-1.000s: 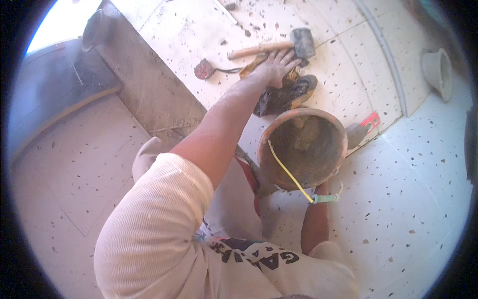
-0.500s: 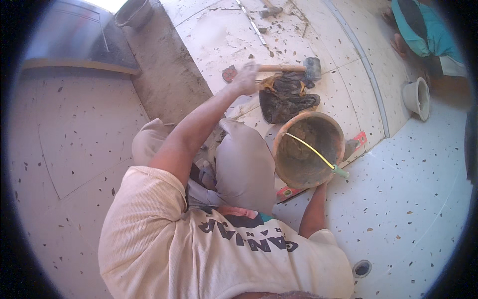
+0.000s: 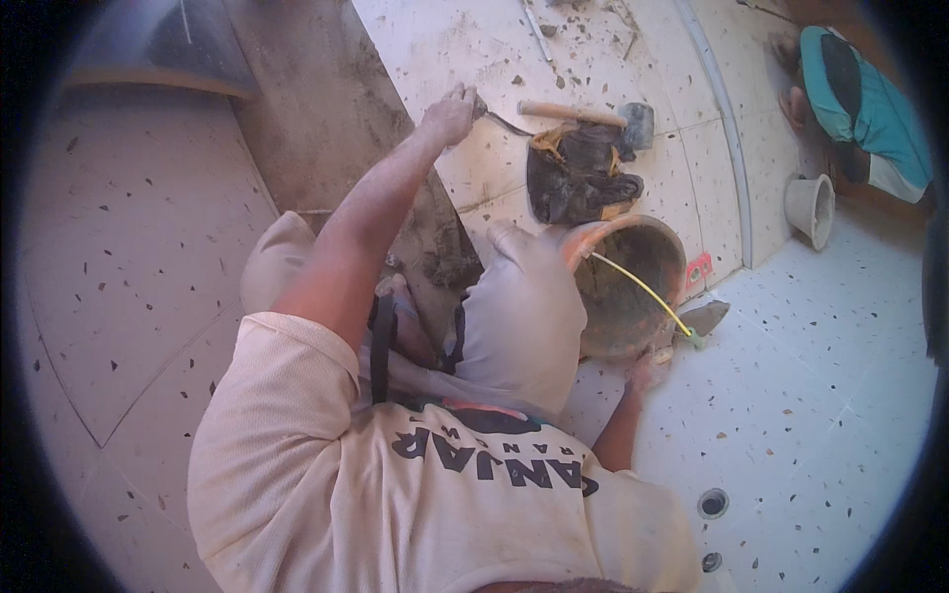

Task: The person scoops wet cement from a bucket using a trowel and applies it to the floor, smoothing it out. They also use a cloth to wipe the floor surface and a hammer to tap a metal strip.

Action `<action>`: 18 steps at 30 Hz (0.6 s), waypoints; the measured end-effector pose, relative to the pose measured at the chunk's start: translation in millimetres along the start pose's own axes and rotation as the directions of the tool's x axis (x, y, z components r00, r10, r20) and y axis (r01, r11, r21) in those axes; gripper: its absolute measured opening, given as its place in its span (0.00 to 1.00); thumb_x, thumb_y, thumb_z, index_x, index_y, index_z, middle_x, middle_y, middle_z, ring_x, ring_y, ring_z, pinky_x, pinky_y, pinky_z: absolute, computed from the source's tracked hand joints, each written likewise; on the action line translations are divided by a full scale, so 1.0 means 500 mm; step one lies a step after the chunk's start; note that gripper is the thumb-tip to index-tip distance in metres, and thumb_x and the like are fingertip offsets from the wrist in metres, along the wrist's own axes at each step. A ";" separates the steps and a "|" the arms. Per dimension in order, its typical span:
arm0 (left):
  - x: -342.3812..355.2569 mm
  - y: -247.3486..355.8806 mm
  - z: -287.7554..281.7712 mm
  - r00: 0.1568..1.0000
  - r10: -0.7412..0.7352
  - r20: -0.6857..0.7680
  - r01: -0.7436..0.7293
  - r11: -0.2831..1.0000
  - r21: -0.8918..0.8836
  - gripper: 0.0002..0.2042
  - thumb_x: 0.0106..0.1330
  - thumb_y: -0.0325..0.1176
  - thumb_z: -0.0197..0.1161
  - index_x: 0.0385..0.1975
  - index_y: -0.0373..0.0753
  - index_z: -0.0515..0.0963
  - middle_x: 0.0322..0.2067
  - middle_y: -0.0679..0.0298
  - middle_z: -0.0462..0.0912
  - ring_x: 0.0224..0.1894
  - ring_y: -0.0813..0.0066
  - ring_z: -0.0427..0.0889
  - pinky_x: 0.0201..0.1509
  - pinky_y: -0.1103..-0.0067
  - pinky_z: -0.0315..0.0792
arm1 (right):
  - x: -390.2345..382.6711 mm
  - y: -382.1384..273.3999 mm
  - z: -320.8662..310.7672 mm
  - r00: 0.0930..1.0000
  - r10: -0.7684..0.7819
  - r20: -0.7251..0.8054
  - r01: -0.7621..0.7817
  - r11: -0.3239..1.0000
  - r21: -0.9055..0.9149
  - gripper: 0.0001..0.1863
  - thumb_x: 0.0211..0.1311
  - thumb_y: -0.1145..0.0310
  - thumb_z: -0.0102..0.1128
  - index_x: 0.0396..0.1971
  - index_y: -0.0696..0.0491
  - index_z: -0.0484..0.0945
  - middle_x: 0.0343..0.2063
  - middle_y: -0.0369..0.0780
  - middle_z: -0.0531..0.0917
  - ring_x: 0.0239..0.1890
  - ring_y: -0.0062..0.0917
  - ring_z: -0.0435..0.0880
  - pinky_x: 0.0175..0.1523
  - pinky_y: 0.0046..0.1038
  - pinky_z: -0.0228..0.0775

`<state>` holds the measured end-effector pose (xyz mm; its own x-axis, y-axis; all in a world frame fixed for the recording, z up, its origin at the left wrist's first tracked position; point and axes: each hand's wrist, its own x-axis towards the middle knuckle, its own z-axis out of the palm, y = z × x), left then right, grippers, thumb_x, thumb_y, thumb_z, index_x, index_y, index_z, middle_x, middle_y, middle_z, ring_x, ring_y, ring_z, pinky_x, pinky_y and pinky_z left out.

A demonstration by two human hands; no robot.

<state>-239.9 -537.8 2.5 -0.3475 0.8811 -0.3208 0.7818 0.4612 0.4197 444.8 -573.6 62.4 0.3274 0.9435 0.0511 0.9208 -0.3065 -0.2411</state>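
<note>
My left hand is stretched out ahead over the pale floor, at the edge of a grey strip. Its fingers are closed on something dark and thin that curves toward a mallet; what it is I cannot make out. Beside the mallet's wooden handle lies a crumpled black cloth bundle. A mortar-stained bucket with a yellow handle stands tilted by my right knee. At its near side my right hand is closed, apparently round the grip of a trowel, whose grey blade sticks out past the bucket.
A red spirit level's end shows beside the bucket. Another person in a teal shirt crouches at the far right, near a pale bucket. A round floor hole lies at the lower right. Debris is scattered ahead.
My left hand has shifted left and forward, away from the mallet handle. The trowel blade has come further into sight beside the bucket, and my right hand now shows. The view has shifted.
</note>
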 end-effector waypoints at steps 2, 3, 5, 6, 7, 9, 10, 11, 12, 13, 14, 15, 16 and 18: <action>-0.018 0.006 0.020 0.999 0.002 -0.034 -0.002 1.000 0.014 0.28 0.66 0.25 0.47 0.68 0.33 0.55 0.68 0.41 0.57 0.66 0.44 0.66 0.67 0.65 0.66 | 0.011 0.014 -0.037 0.987 -0.121 -0.104 0.116 0.992 -0.055 0.35 0.60 0.55 0.64 0.57 0.67 0.68 0.50 0.53 0.78 0.50 0.47 0.79 0.54 0.43 0.70; -0.018 0.009 0.019 0.998 0.005 -0.061 -0.004 1.000 0.029 0.27 0.66 0.24 0.45 0.68 0.32 0.56 0.67 0.41 0.58 0.65 0.44 0.67 0.66 0.64 0.67 | 0.020 -0.017 -0.060 0.971 -0.182 -0.157 0.172 0.982 -0.075 0.35 0.60 0.56 0.65 0.57 0.68 0.67 0.51 0.53 0.78 0.48 0.47 0.80 0.52 0.44 0.72; -0.011 -0.006 0.030 0.998 -0.052 -0.045 0.054 0.997 0.058 0.35 0.61 0.29 0.57 0.69 0.33 0.54 0.68 0.42 0.56 0.64 0.46 0.68 0.66 0.64 0.68 | 0.052 -0.086 -0.087 0.996 0.012 -0.085 -0.004 0.996 0.092 0.33 0.59 0.58 0.66 0.56 0.67 0.68 0.50 0.52 0.78 0.46 0.46 0.81 0.48 0.43 0.74; -0.010 -0.014 0.032 0.996 -0.082 -0.036 0.085 0.994 0.076 0.39 0.58 0.32 0.63 0.70 0.34 0.52 0.69 0.42 0.56 0.64 0.46 0.68 0.65 0.64 0.68 | 0.056 -0.138 -0.106 0.999 0.038 -0.032 -0.030 0.977 0.209 0.31 0.59 0.60 0.67 0.55 0.66 0.69 0.48 0.52 0.78 0.45 0.45 0.81 0.47 0.42 0.74; -0.010 -0.003 0.021 0.997 -0.076 0.020 0.074 0.995 0.060 0.39 0.58 0.34 0.63 0.69 0.33 0.53 0.68 0.42 0.57 0.63 0.46 0.69 0.65 0.64 0.68 | 0.061 -0.186 -0.136 0.998 0.068 0.008 -0.067 0.947 0.314 0.30 0.58 0.61 0.67 0.53 0.66 0.70 0.47 0.51 0.79 0.43 0.43 0.81 0.46 0.41 0.75; -0.016 0.028 -0.021 0.990 -0.054 0.133 0.050 0.998 0.028 0.39 0.58 0.37 0.65 0.68 0.32 0.56 0.67 0.41 0.59 0.62 0.44 0.70 0.64 0.63 0.68 | 0.032 -0.306 -0.208 0.998 -0.021 0.066 -0.021 0.814 0.580 0.27 0.57 0.63 0.68 0.50 0.65 0.71 0.42 0.49 0.80 0.41 0.38 0.81 0.43 0.38 0.75; -0.017 0.022 -0.031 0.991 -0.050 0.122 0.049 0.999 0.017 0.42 0.55 0.40 0.67 0.68 0.32 0.55 0.66 0.41 0.61 0.62 0.45 0.70 0.64 0.64 0.68 | 0.030 -0.335 -0.229 0.997 -0.065 0.034 0.035 0.836 0.548 0.26 0.56 0.64 0.69 0.49 0.64 0.72 0.40 0.48 0.80 0.39 0.35 0.81 0.41 0.36 0.75; -0.011 0.009 -0.044 0.993 -0.051 0.108 0.050 0.999 0.013 0.45 0.53 0.43 0.70 0.68 0.32 0.55 0.65 0.41 0.62 0.62 0.45 0.70 0.64 0.64 0.68 | 0.031 -0.357 -0.241 0.994 -0.109 0.007 0.090 0.851 0.518 0.24 0.56 0.65 0.69 0.48 0.63 0.73 0.38 0.46 0.79 0.37 0.32 0.80 0.39 0.33 0.75; -0.011 0.004 -0.052 0.994 -0.047 0.100 0.046 0.999 0.009 0.48 0.50 0.45 0.73 0.68 0.31 0.55 0.64 0.41 0.64 0.62 0.46 0.70 0.64 0.65 0.69 | 0.028 -0.378 -0.256 0.989 -0.148 -0.019 0.138 0.865 0.482 0.23 0.55 0.67 0.70 0.47 0.63 0.74 0.36 0.45 0.79 0.35 0.29 0.80 0.37 0.31 0.74; -0.022 0.013 -0.075 0.991 -0.051 0.128 0.054 0.998 -0.013 0.47 0.52 0.46 0.72 0.69 0.32 0.55 0.64 0.41 0.64 0.62 0.46 0.70 0.65 0.65 0.67 | 0.017 -0.402 -0.278 0.974 -0.208 -0.086 0.225 0.888 0.401 0.23 0.55 0.67 0.70 0.46 0.63 0.74 0.36 0.44 0.78 0.34 0.27 0.79 0.35 0.29 0.74; -0.029 0.037 -0.119 0.987 -0.046 0.156 0.052 0.998 -0.036 0.47 0.53 0.46 0.72 0.69 0.32 0.55 0.64 0.41 0.65 0.63 0.46 0.70 0.66 0.65 0.66 | 0.004 -0.429 -0.308 0.951 -0.267 -0.153 0.303 0.902 0.308 0.22 0.55 0.67 0.70 0.45 0.63 0.74 0.36 0.43 0.78 0.32 0.25 0.78 0.33 0.27 0.73; -0.045 0.042 -0.158 0.983 -0.056 0.177 0.066 0.996 -0.052 0.46 0.54 0.46 0.72 0.69 0.32 0.55 0.64 0.41 0.65 0.63 0.46 0.69 0.67 0.65 0.64 | -0.006 -0.457 -0.327 0.919 -0.337 -0.204 0.378 0.899 0.220 0.22 0.55 0.68 0.70 0.45 0.63 0.74 0.35 0.43 0.77 0.31 0.23 0.77 0.32 0.24 0.72; -0.058 0.031 -0.173 0.988 -0.053 0.144 0.061 0.997 -0.052 0.45 0.54 0.47 0.72 0.68 0.32 0.57 0.63 0.41 0.67 0.63 0.47 0.69 0.67 0.65 0.64 | -0.014 -0.479 -0.342 0.958 -0.236 -0.163 0.280 0.892 0.354 0.21 0.55 0.68 0.70 0.45 0.63 0.75 0.34 0.42 0.77 0.30 0.23 0.77 0.31 0.24 0.71; -0.080 -0.013 -0.202 0.996 -0.047 0.071 0.051 0.997 -0.062 0.44 0.54 0.49 0.72 0.67 0.31 0.60 0.60 0.41 0.71 0.64 0.49 0.70 0.67 0.66 0.64 | -0.018 -0.515 -0.367 0.997 -0.054 -0.046 0.071 0.809 0.583 0.20 0.56 0.68 0.70 0.44 0.62 0.75 0.31 0.41 0.78 0.27 0.21 0.77 0.29 0.23 0.70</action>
<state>-283.3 -565.3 98.3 -0.3462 0.8488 -0.3996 0.7293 0.5114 0.4544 243.6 -526.1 302.0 0.2863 0.9519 0.1090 0.6450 -0.1073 -0.7566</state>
